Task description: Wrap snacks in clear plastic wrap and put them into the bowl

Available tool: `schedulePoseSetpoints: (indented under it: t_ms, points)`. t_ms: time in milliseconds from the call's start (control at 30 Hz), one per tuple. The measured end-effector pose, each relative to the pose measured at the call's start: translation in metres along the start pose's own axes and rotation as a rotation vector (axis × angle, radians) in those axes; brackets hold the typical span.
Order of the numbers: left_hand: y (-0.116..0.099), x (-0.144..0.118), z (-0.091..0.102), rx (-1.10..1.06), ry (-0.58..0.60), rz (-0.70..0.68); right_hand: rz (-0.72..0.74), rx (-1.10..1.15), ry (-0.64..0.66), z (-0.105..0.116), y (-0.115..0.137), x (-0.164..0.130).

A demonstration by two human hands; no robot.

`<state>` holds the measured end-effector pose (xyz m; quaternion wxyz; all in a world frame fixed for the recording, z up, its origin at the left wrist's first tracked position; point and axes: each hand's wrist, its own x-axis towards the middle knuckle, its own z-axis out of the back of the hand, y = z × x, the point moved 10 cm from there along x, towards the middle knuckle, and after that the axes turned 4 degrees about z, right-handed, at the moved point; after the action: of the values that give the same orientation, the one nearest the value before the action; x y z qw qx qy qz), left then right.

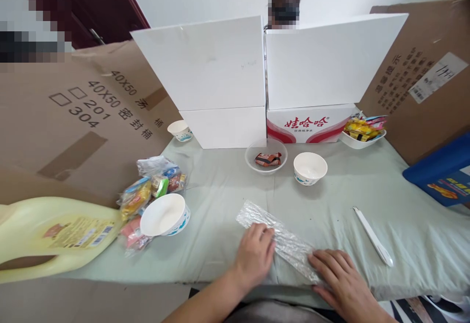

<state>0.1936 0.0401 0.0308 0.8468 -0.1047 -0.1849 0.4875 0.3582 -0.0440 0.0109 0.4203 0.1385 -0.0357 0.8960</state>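
Observation:
A crinkled clear plastic wrapper (279, 232) lies flat on the pale green cloth (220, 191) near the front edge. My left hand (253, 254) rests palm down on its middle part, fingers together. Over the wrapper's near right end lies my right hand (340, 276), also flat. Neither hand grips the wrapper; both press on it. A white plastic utensil (372, 236) sits on the cloth to the right of my right hand.
An empty white paper bowl (165, 214) and a pile of wrapped snacks (150, 188) sit left. Beyond are a clear bowl with a snack (266, 158), another white bowl (310, 167), a small cup (179, 129) and a snack dish (362, 132). White boxes, cardboard and a yellow jug (51, 235) surround. A person sits behind the boxes.

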Motion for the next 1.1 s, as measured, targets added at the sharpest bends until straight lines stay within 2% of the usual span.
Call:
schedulePoseSetpoints:
  t_ms: [100,167,300,367,433,567,700,800,933,1100]
  points:
    - [-0.048,-0.005,-0.027,-0.078,0.089,-0.145,0.033,0.064,-0.039,0.015,0.009,-0.004]
    - [-0.064,-0.010,-0.035,-0.097,0.095,-0.248,0.092,0.086,-0.078,0.033,0.016,-0.005]
    - [-0.073,-0.026,-0.039,-0.200,0.173,-0.443,0.171,0.223,-0.069,0.067,0.023,0.005]
    - [-0.073,-0.033,-0.036,-0.287,0.225,-0.508,0.138,0.393,-0.007,0.075,0.020,0.017]
    - [-0.068,-0.036,-0.031,-0.414,0.238,-0.496,0.069,0.550,0.063,0.075,0.013,0.034]
    - [-0.049,-0.033,-0.026,-0.614,0.172,-0.320,-0.087,0.713,0.181,0.051,-0.014,0.076]
    - [-0.030,-0.033,-0.028,-0.648,0.089,-0.170,-0.197,0.815,0.260,0.010,-0.043,0.124]
    - [-0.024,-0.033,-0.026,-0.651,0.085,-0.127,-0.228,0.824,0.289,-0.016,-0.057,0.152]
    - [-0.021,-0.028,-0.024,-0.626,0.127,-0.066,-0.239,0.772,0.276,-0.035,-0.063,0.175]
    - [-0.021,-0.023,-0.020,-0.651,0.123,-0.025,-0.249,0.686,0.271,-0.049,-0.061,0.182]
